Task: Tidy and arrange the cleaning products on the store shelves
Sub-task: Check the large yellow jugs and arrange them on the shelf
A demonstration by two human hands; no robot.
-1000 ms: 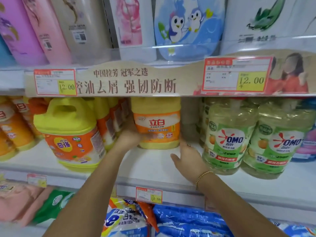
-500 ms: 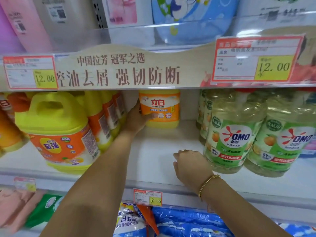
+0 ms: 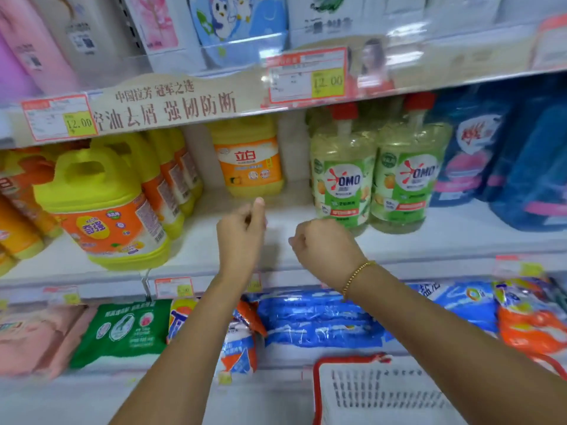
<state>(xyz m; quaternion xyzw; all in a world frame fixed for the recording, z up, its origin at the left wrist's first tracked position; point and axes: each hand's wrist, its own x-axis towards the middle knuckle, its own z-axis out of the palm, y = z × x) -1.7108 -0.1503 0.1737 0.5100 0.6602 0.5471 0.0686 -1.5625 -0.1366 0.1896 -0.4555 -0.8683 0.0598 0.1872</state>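
A white basket (image 3: 368,394) sat nearest. Beyond it the left hand (image 3: 241,231) and right hand (image 3: 325,243) hovered before the shelf (image 3: 196,246), fingers curled, holding nothing. Farther back the yellow detergent bottle (image 3: 250,157) stood upright, alone behind a gap between yellow jugs (image 3: 101,207) and OMO bottles (image 3: 343,176). It looked placed; pulling it forward likely remained.

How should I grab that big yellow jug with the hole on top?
By the arched handle on top of the big yellow jug. Come from the front: it stands at the shelf edge, handle opening facing out, so fingers can hook through. The body looks too wide for one hand.
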